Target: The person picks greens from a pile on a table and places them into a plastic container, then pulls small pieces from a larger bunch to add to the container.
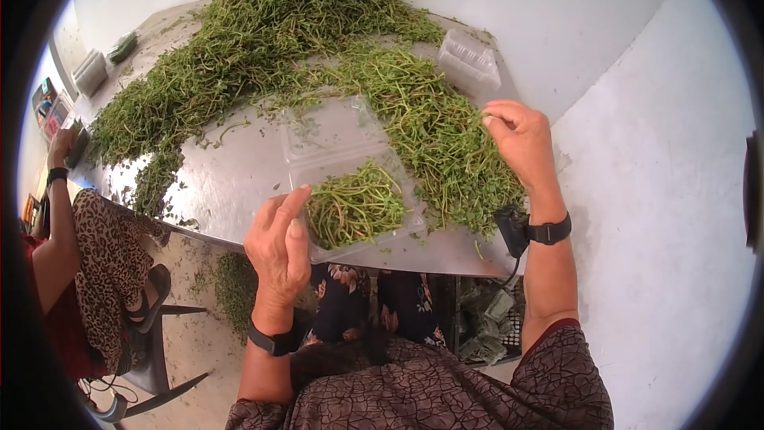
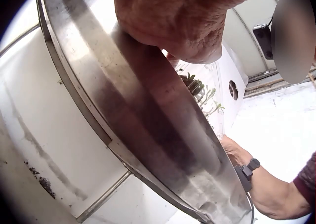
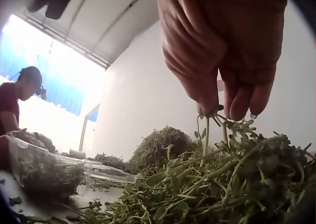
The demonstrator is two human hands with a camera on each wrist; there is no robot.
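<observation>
A clear plastic clamshell box lies open on the metal table, its near half filled with leafy green stems. At that half's left side is my left hand, fingers fairly straight and fingertips right at the rim. In the left wrist view this hand hides much of the box. My right hand is over the right end of a loose spread of greens. Seen from the right wrist, the thumb and fingers of this hand pinch a thin green stem at the top of the greens.
A large heap of greens covers the back of the table. Stacked clear boxes stand at the back right, near the white wall. Another person's hand is at the far left. Below the table is a black crate of packed boxes.
</observation>
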